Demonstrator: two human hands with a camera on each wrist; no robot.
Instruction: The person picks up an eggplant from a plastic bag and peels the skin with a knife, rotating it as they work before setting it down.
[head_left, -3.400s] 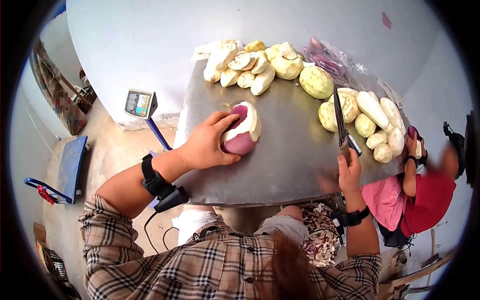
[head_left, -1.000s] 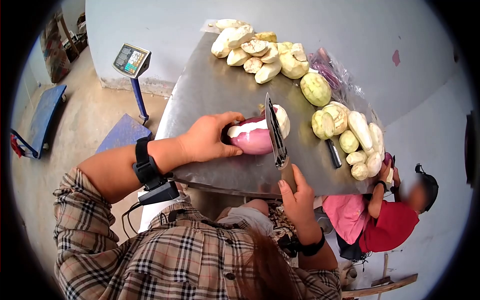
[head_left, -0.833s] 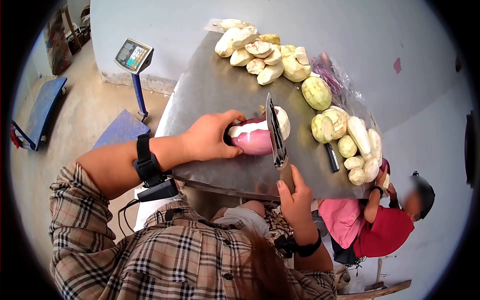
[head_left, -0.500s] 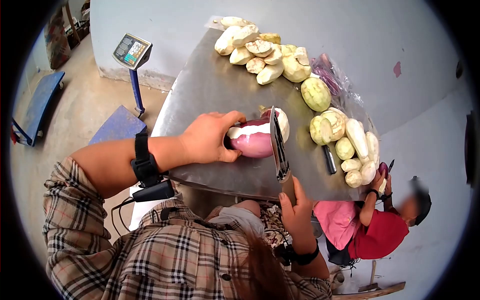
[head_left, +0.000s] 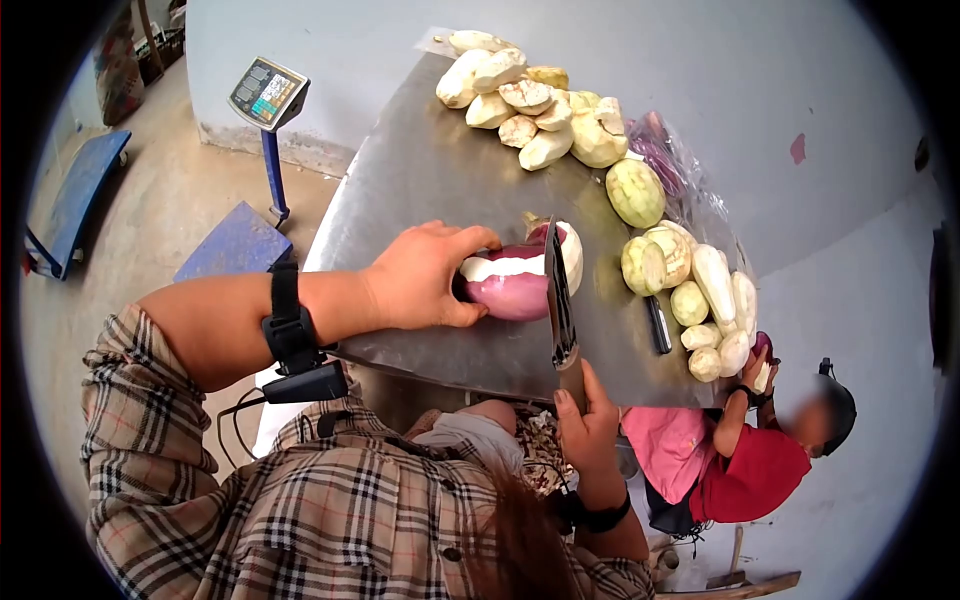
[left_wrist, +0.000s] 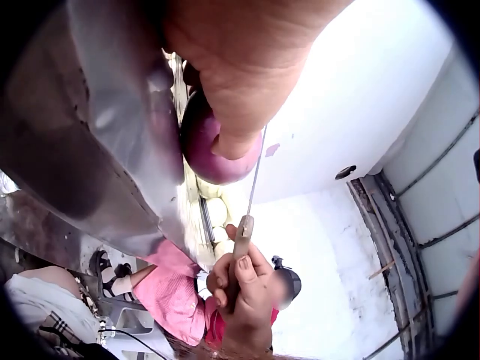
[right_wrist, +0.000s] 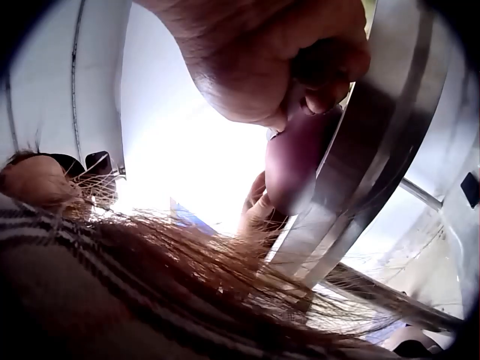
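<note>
On the metal table lies a round purple eggplant, with pale peeled bands along its top and far end. My left hand grips its near-left end, thumb on one side and fingers on the other. In my right hand is the handle of a large kitchen knife. Its blade stands across the eggplant near the right end, right at the flesh. From the left wrist, the eggplant's purple skin shows under the left hand; the knife blade is seen edge-on beside it.
Peeled eggplants are heaped along the far edge, more at the right. A slim black object lies beside them. A plastic bag is behind. Another person works at the right; a scale stands left.
Earlier the knife was held upright at the right, away from the eggplant. It moved left onto the eggplant, which was turned sideways. In the last second the blade swung slightly more upright.
</note>
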